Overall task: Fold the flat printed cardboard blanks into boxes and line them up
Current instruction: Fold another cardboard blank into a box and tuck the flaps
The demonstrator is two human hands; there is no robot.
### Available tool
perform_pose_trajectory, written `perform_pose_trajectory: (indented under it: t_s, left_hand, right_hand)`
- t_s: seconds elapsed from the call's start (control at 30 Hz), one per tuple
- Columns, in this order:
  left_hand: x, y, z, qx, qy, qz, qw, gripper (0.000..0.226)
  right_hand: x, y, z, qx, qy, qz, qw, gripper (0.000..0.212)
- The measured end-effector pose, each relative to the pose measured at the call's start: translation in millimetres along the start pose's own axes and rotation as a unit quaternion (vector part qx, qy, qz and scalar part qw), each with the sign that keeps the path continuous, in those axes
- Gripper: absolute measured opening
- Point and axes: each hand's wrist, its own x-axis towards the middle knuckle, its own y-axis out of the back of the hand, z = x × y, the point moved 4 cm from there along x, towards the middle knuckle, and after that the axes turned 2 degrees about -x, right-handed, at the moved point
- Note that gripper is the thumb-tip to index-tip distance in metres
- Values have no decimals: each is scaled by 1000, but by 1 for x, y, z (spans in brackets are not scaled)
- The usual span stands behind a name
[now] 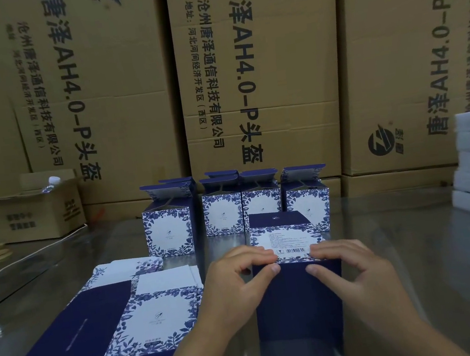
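A half-formed box point(299, 303) stands at 6 o'clock, with a plain navy side facing the camera, a white barcode panel with a blue floral border on top, and a navy flap raised beyond it. At its 8 o'clock, flat blanks point(144, 318) in navy and white with blue flowers lie stacked. At its 12 o'clock, finished boxes point(223, 215) stand upright in a row, top flaps open.

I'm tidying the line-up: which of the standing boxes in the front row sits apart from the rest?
The leftmost box: a clear gap separates it from the other three boxes, which stand side by side.
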Motion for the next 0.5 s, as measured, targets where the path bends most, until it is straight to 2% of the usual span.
perform_pose_trajectory:
  t_s: [0.23,0.5]
  left_hand:
    - [0,4,-3,-11,24,12,1000,21]
    - [-1,2,-5,-23,29,15,999,23]
  right_hand:
    - [1,1,18,41,-55,18,997,14]
    - [3,0,23,44,-47,14,998,33]
